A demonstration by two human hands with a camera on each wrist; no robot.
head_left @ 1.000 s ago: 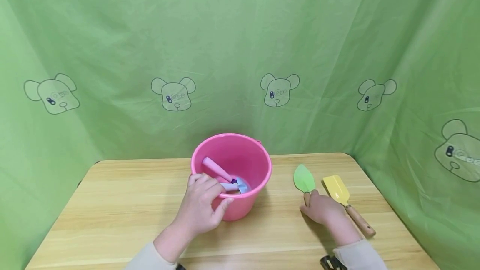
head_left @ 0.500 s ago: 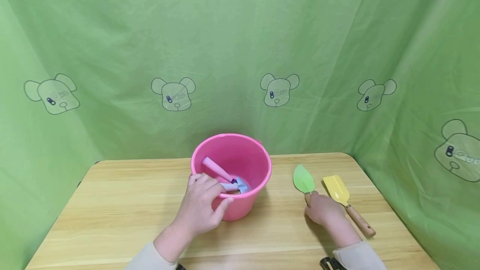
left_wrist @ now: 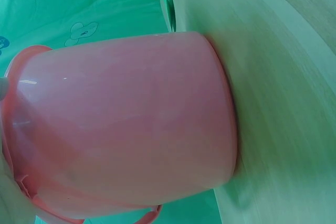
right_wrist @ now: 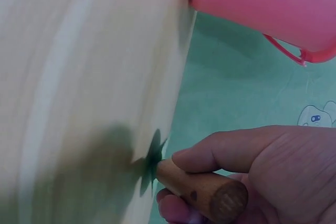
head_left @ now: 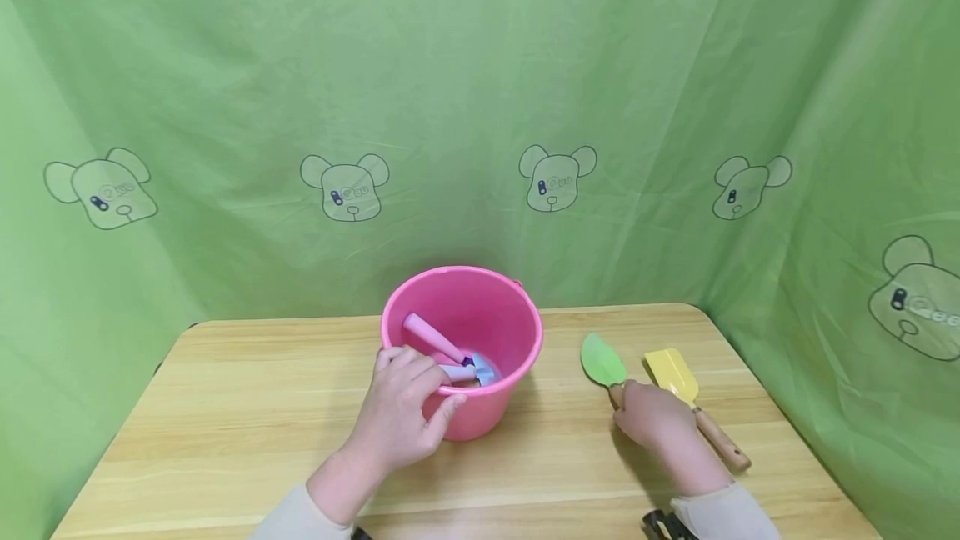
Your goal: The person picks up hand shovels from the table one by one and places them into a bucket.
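A pink bucket (head_left: 480, 417) stands upright on the table. My left hand (head_left: 405, 411) grips its near-left rim, fingers over the edge and thumb outside. Inside lie a tool with a pink handle (head_left: 433, 337) and a light blue tool (head_left: 483, 369) whose handle is partly behind my fingers. To the right, my right hand (head_left: 658, 417) holds a green-bladed garden trowel (head_left: 602, 359) by its wooden handle. In the right wrist view, the thumb and fingers close round that wooden handle (right_wrist: 194, 187), and its round end points towards the camera.
A yellow hand shovel (head_left: 675, 375) with a wooden handle lies on the wooden table (head_left: 247, 415), just right of my right hand. Green curtains (head_left: 450, 65) printed with bear heads hang behind the table and at both sides.
My right hand has shifted slightly right and pulled the trowel's handle with it, so the green blade has turned a little leftwards. The left hand and bucket have stayed put.
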